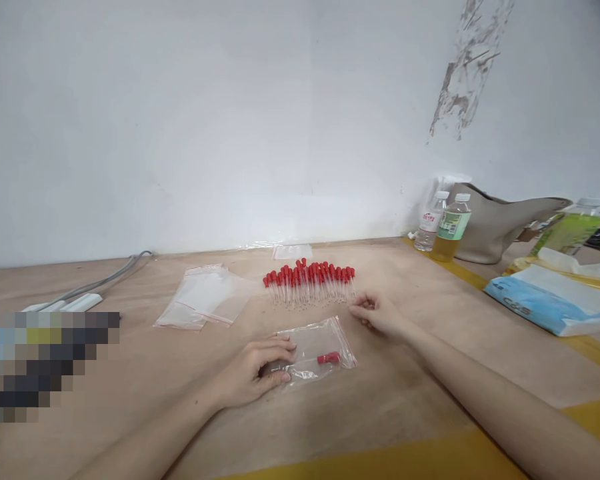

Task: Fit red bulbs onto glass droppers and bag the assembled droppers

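A clear zip-lock bag [307,341] with a red line along its right end lies on the table, and inside is a dropper with a red bulb [329,358]. My left hand [263,363] rests on the bag's left end, fingers spread and thumb apart. Beyond the bag, several clear droppers with red bulbs [310,277] lie side by side, bulbs toward the wall. My right hand [377,315] is at the right end of this row, thumb and forefinger drawn together in a pinch. Whatever is between those fingertips, if anything, is too small to make out.
Several flat zip-lock bags [200,297] lie left of the droppers. Further left are a grey cable [110,277] and a pixelated area. At right stand a water bottle [430,223], a tea bottle [451,230], a grey-beige container [490,227] and a blue tissue pack [530,303].
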The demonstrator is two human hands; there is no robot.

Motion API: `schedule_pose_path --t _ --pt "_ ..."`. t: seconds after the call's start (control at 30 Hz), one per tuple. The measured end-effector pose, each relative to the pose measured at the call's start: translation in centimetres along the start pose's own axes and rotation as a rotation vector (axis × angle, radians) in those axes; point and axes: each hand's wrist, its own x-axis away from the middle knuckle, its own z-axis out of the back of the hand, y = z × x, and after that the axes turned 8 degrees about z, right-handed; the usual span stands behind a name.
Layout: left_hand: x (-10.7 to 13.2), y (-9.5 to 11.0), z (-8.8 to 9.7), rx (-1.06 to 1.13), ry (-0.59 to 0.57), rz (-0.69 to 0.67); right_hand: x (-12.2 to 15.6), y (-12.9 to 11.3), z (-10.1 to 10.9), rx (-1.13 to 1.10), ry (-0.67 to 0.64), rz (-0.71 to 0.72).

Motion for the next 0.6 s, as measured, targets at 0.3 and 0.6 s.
schedule_pose_path --t 0.3,0.6 --pt "0.0 1.1 0.6 0.033 -0.044 0.034 -8.2 0.6 0.9 0.345 0.295 -0.102" --pt "0.0 0.7 0.5 -0.122 -0.055 -0.030 -8.8 -0.9 1.0 0.216 0.281 -0.182"
